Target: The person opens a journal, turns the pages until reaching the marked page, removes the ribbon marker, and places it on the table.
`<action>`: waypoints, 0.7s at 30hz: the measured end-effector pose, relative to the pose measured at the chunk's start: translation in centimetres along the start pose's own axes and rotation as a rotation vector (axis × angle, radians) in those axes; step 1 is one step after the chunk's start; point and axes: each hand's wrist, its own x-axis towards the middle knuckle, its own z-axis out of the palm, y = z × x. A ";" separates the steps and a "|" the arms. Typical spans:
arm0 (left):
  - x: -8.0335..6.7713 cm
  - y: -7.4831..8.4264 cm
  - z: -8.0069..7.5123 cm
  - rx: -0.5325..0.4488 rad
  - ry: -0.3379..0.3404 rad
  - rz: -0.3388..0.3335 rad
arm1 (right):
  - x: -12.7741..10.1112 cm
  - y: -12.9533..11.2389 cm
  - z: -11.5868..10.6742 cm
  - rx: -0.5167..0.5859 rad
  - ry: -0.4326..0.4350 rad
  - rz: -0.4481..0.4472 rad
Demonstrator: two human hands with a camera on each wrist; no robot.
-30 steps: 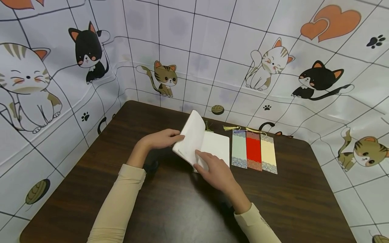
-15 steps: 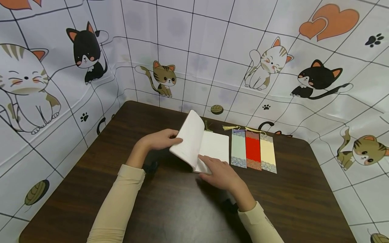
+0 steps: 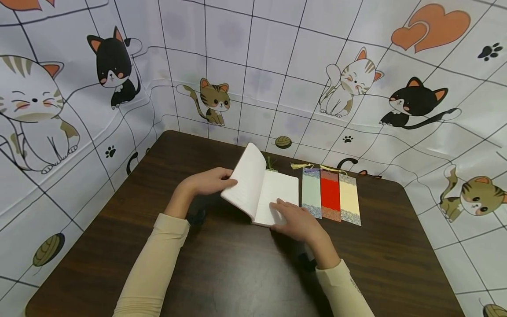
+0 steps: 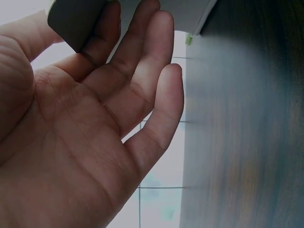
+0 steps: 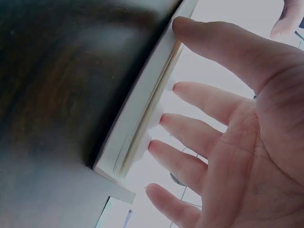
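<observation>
An open notebook (image 3: 263, 193) lies on the dark wooden surface (image 3: 222, 268), nearer its far edge than its near edge and roughly midway between the left and right edges. The left hand (image 3: 207, 181) props up the raised left-hand block of pages: its grip is loose, the fingers nearly straight behind the pages and the thumb at their edge, as the left wrist view also shows with fingers (image 4: 142, 57) extended against the cover. The right hand (image 3: 297, 222) rests on the flat right-hand page near its lower corner; its grip is wide, the fingers (image 5: 209, 107) spread and straight, the fingertips touching the paper at the edge of the page stack, with nothing enclosed.

Just beside the notebook, toward the right edge, three bookmarks lie side by side and touching: a pale green bookmark (image 3: 311, 193), a red bookmark (image 3: 330, 196) and a cream bookmark (image 3: 350, 199), each with a patterned band at both ends and a tassel pointing to the far edge. A printed cat-pattern cloth (image 3: 277, 66) walls the surface on its far, left and right sides. Both forearms wear cream sleeves (image 3: 154, 264).
</observation>
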 end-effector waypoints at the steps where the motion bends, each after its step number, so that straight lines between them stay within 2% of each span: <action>1: 0.0 0.0 0.0 -0.002 -0.001 -0.002 | 0.0 0.1 -0.1 0.002 -0.003 -0.006; 8: 0.0 0.0 0.1 -0.004 -0.003 -0.013 | 0.0 0.9 -0.4 0.048 -0.014 -0.064; 13: 0.0 -0.2 0.1 -0.001 0.002 -0.012 | -0.2 0.9 -0.8 0.074 0.004 -0.062; 17: 0.0 -0.1 0.1 -0.007 0.001 -0.011 | -0.4 1.0 -1.3 0.056 0.054 -0.057; 21: 0.0 0.0 0.0 -0.006 -0.001 -0.014 | -0.6 1.0 -1.8 -0.002 0.170 -0.017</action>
